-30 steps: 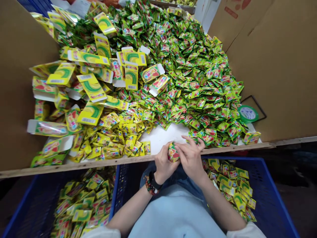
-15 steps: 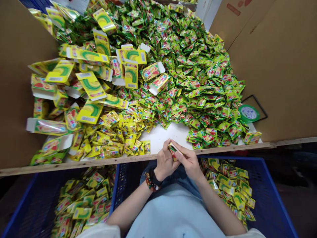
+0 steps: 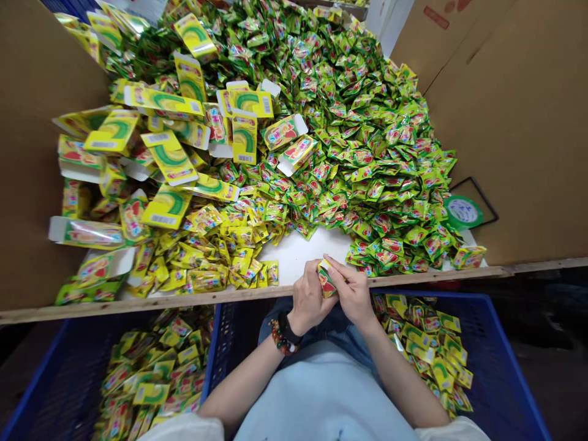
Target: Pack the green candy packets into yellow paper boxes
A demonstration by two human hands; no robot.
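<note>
A small yellow and green candy box (image 3: 326, 283) with a red fruit picture is between my two hands, just over the table's front edge. My left hand (image 3: 309, 300) wraps round its left side and bottom, closed on it. At the top end, the fingers of my right hand (image 3: 353, 295) pinch the box; its upper end is partly covered by them. Beyond my hands lie a heap of green candy sachets (image 3: 362, 153) and, to the left, a smaller heap of yellow sachets (image 3: 206, 257). Several flat and opened candy boxes (image 3: 168, 158) lie on the left.
The white table (image 3: 301, 254) has a wooden front edge (image 3: 184, 301). Cardboard walls (image 3: 509, 122) stand on both sides. A green tape roll (image 3: 463, 212) lies at the right. Below the edge, blue crates (image 3: 498, 355) hold many boxes.
The box has turned in my hands, so more of its printed front shows. My right fingers have shifted to its top end, where the white inside edge showed before.
</note>
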